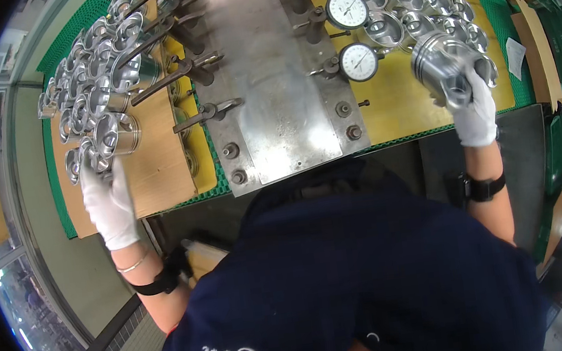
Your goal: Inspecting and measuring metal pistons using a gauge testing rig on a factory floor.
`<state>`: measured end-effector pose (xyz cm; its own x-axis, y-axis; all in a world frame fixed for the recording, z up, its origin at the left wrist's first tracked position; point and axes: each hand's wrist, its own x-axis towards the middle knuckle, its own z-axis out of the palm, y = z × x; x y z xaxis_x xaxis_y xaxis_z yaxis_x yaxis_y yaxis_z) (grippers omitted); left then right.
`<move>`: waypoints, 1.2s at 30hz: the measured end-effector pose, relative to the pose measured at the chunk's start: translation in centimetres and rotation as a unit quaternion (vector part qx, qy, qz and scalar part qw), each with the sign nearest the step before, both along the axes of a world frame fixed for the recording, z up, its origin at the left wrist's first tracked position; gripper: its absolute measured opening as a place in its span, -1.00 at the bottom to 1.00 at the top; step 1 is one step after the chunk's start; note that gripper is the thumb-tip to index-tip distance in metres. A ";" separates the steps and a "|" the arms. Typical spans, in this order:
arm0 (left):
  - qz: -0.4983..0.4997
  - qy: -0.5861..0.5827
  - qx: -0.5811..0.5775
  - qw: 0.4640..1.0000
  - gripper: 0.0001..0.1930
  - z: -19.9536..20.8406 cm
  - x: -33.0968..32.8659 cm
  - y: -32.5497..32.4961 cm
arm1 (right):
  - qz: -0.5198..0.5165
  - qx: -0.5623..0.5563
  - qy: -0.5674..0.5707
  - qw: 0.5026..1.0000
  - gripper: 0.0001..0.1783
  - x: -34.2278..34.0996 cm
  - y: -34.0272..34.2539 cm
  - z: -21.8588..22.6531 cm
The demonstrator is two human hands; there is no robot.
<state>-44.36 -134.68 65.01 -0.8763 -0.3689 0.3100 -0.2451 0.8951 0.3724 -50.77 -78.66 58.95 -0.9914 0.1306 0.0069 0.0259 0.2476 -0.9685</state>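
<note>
One metal piston (437,66) is grasped by the gloved right hand (475,111), over the yellow board (392,109). The left hand (109,200) is at the grouped pistons (104,99) on the cardboard (160,166); whether it grips one, I cannot tell.

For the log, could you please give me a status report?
White-gloved right hand gripping silver cylindrical metal piston. White-gloved left hand at silver metal pistons, grip unclear. Flat grey steel fixture between the hands.
</note>
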 end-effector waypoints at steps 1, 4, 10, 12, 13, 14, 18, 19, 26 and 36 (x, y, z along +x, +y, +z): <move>0.059 -0.046 -0.099 0.992 -0.50 -1.8 1.8 -3.8 | -0.066 -0.156 -0.085 0.982 -0.55 -0.9 1.9 -2.2; 0.120 -0.228 -0.185 0.948 -0.51 -4.3 5.0 -9.8 | -0.166 -0.193 -0.229 0.939 -0.61 -3.5 3.3 -5.9; 0.100 -0.275 -0.231 0.928 -0.47 -6.4 4.5 -12.2 | -0.257 -0.217 -0.269 0.903 -0.62 -5.4 4.7 -10.1; 0.113 -0.257 -0.227 0.932 -0.40 -6.7 3.9 -12.3 | -0.249 -0.212 -0.253 0.911 -0.63 -5.5 6.2 -11.8; 0.119 -0.258 -0.226 0.932 -0.40 -6.3 3.9 -11.8 | -0.242 -0.207 -0.237 0.918 -0.64 -5.7 6.6 -12.0; 0.140 -0.248 -0.180 0.942 -0.47 -6.0 4.1 -11.5 | -0.202 -0.196 -0.221 0.934 -0.59 -5.2 7.3 -11.9; 0.148 -0.037 0.331 0.931 -0.64 -2.7 5.5 -6.8 | -0.199 -0.090 -0.072 0.973 -0.19 -4.2 1.5 -6.0; 0.149 -0.004 0.398 0.905 -0.68 -0.8 4.8 -3.7 | -0.124 -0.109 0.012 0.986 -0.30 -3.4 -1.0 -3.5; -0.116 -0.051 0.719 0.683 -0.70 4.9 1.7 9.2 | 0.457 -0.027 0.017 0.889 0.04 0.7 -20.3 6.5; -0.340 -0.115 0.165 0.919 -0.42 1.5 -1.5 12.3 | 0.366 0.259 0.178 0.876 0.01 -1.7 -21.2 5.5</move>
<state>-45.81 -122.38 66.54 -0.9671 0.2480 0.0570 0.2231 0.7184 0.6589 -52.43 -99.82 64.46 -0.7309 -0.6519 0.2019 -0.6041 0.4804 -0.6358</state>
